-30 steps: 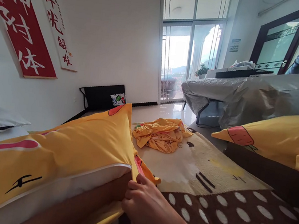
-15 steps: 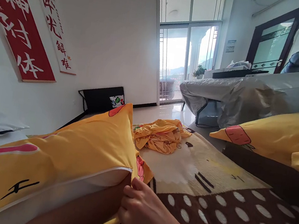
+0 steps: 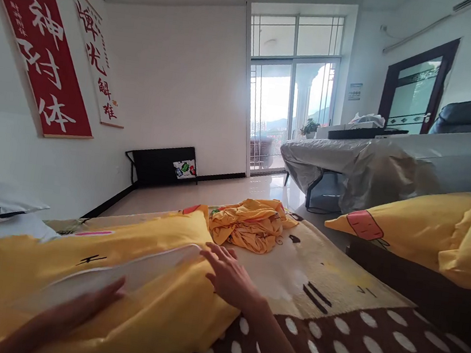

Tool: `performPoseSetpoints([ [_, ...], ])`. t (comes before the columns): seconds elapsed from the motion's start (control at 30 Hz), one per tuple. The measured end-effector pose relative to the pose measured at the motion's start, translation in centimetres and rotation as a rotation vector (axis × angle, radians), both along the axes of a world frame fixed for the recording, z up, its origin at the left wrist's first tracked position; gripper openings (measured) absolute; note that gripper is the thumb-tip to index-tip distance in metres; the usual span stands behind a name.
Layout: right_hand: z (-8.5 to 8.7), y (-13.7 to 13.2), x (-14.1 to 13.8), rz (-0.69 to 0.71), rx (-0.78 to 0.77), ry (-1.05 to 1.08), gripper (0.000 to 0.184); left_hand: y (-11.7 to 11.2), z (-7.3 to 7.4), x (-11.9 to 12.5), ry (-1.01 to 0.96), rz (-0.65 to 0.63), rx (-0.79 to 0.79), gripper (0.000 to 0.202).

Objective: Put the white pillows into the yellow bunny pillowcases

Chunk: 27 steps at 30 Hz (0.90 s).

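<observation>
A yellow pillowcase (image 3: pixel 160 224) with a printed cartoon face lies on the bed in front of me. Through a long gap along its near side shows a white pillow (image 3: pixel 131 273). My left hand (image 3: pixel 88 305), slightly blurred, is stretched out flat at this gap, fingers extended. At the right corner of the pillowcase is my right hand (image 3: pixel 226 274), fingers spread and resting on or just over the cloth. A loose yellow flap of the case hangs toward me below both hands. Beyond the corner lies a crumpled heap of orange-yellow cloth (image 3: pixel 250 225).
A cream and brown dotted blanket (image 3: pixel 313 279) spreads under everything. White bedding (image 3: pixel 1 209) lies at the left, and another yellow pillow (image 3: pixel 420 224) at the right. A black folded frame (image 3: pixel 163 166) leans on the wall. A plastic-covered table (image 3: pixel 334 152) stands near the glass doors.
The pillow has gone from raised and tilted to lying lower and flatter. My right hand has let go of the pillowcase corner and opened. My left hand has come into view.
</observation>
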State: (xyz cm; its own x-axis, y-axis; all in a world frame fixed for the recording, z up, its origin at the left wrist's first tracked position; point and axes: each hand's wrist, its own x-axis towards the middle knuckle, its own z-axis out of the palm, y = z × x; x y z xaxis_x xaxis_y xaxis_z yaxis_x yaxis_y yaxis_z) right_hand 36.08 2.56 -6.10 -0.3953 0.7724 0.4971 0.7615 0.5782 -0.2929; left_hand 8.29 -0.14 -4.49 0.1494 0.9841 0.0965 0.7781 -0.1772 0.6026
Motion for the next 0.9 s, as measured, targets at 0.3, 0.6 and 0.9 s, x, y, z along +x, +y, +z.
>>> performPoseSetpoints([
  [0.3, -7.1, 3.1, -0.3, -0.148, -0.591, 0.440, 0.055, 0.6, 2.3, -5.0, 0.006, -0.083, -0.107, 0.072],
  [0.6, -9.7, 0.6, 0.9, 0.091, -0.946, 1.136, 0.043, -0.2, 1.8, 8.3, 0.326, -0.200, 0.093, 0.037],
  [0.9, -11.0, 2.3, -0.1, -0.156, -0.651, 0.772, 0.023, -7.4, -4.4, 13.0, 0.506, -0.259, 0.158, 0.045],
])
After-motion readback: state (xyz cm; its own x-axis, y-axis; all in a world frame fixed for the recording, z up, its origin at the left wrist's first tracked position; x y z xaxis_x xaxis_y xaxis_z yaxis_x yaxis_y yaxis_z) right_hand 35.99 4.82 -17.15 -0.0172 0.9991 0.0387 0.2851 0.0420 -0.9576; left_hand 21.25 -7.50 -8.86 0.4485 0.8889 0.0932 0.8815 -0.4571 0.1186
